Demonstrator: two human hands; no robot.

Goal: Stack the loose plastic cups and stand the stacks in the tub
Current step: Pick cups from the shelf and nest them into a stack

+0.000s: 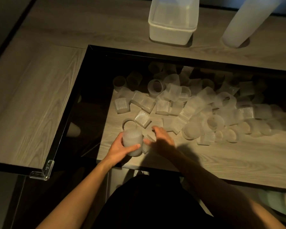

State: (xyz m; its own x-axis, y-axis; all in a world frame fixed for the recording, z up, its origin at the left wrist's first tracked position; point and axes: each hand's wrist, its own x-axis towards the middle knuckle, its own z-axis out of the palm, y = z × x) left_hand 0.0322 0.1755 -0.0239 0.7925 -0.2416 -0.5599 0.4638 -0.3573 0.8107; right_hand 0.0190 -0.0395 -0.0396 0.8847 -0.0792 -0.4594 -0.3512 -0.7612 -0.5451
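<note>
- Left hand (120, 147) grips a cup (132, 139), thumb across its near side, fingers curled round its left
- Left forearm, bare, reaches in from the near left
- Right hand (162, 138) just right of the cup, palm down, fingers spread and loose, blurred and shadowed
- Right forearm reaches in from the near right

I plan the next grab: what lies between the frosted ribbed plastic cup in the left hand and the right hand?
Head view: one loose ribbed cup lies there, close by the right hand.
</note>
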